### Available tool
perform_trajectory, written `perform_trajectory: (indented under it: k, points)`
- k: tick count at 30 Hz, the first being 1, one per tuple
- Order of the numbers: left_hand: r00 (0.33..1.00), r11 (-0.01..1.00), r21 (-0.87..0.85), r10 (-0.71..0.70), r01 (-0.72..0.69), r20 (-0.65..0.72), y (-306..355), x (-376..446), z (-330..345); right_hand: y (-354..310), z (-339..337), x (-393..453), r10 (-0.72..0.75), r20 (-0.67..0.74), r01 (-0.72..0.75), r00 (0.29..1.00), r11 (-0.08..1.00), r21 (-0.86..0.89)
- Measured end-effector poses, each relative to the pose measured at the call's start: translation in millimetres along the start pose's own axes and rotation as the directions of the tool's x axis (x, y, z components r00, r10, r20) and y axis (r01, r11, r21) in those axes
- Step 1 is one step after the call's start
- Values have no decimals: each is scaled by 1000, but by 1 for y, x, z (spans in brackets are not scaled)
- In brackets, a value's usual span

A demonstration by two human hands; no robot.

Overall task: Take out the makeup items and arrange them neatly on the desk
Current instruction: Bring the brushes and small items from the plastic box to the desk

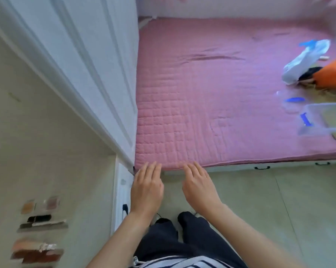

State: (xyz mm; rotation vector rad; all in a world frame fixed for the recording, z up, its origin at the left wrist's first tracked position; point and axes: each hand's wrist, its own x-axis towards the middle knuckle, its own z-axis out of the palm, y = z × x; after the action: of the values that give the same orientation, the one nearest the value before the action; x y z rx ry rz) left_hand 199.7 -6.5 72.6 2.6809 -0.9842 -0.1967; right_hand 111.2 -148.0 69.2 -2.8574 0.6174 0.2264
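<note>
Both hands, the left hand [146,192] and right hand [199,187], are held empty, fingers spread; makeup items [39,225] are lined on the bench [47,151]. Further fetching from the bed's clear container [321,118] seems required.

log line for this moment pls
left hand open, empty | right hand open, empty | makeup items in rows on desk | clear box on bed

Pale desk [47,151] with blurred makeup items [40,229]; pink bed [211,93] bearing clear box [321,120], white bag [302,60].
</note>
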Motion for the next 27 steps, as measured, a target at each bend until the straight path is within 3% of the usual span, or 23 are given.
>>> perform_trajectory:
  k: [7,12,16,27]
  points:
    - [968,967,71,242,-246,61,85,47,27,98,-2,-34,236,-35,-232,971,969,86]
    - [901,908,2,417,-420,119,170,73,58,177,-11,-67,394,-23,-387,919,911,143]
    - [853,867,-50,497,-496,158,244,88,87,237,-23,-95,539,-28,-518,842,822,238]
    - [638,669,-74,732,-740,240,417,120,139,364,-46,-144,792,-2,-744,611,575,341]
